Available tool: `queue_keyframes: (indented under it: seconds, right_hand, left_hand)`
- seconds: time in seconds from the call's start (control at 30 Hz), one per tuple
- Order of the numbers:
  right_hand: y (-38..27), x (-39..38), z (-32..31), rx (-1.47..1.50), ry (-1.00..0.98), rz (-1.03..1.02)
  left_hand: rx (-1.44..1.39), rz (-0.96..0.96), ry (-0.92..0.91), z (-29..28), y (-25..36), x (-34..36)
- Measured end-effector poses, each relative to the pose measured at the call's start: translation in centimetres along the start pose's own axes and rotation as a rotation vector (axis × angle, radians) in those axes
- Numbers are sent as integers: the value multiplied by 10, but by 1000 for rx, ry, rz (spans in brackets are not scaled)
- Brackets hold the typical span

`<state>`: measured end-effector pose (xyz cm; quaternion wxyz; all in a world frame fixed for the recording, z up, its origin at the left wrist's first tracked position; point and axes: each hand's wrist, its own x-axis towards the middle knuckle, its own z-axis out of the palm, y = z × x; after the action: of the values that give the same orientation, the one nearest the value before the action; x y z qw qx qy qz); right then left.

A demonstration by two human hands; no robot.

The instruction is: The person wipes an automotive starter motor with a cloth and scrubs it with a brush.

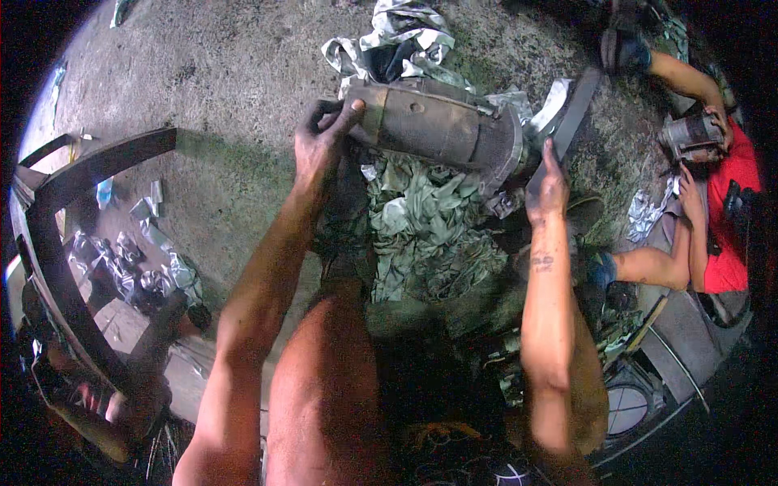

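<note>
A grey, grimy cylindrical metal canister (425, 121) with a flange at its right end lies across the space between my hands. My left hand (320, 146) is closed on its left end, the thumb on top and the fingers curled. My right hand (548, 186) is beside the flanged end, thumb pointing up, closed round the lower part of a flat grey metal bar (579, 113) that slants up to the right. Its other fingers are mostly hidden, so whether they also touch the canister cannot be seen. Crumpled silvery-grey sheet scraps (429, 219) lie below the canister.
More crumpled scraps (397, 36) lie behind the canister on the rough concrete floor (219, 65). A dark curved metal frame (105, 174) stands at left. A co-worker in a red shirt (729, 235) sits at right, holding another metal canister (691, 136). A round mesh-covered object (628, 405) is at lower right.
</note>
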<state>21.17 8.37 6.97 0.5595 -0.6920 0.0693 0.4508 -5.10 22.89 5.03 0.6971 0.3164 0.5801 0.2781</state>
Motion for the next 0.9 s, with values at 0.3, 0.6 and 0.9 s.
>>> queue_keyframes:
  seconds: [0.3,0.6,0.9]
  right_hand:
    - [-23,-1,-49,-418,151,-158]
    - [1,-170,-99,191,38,660]
    - [84,-132,-113,-1722,-128,73]
  left_hand:
    - [756,318,-206,-27,-6,-21]
    - [633,665,-88,-28,-15,-9]
    - [784,838,-95,12,-38,24]
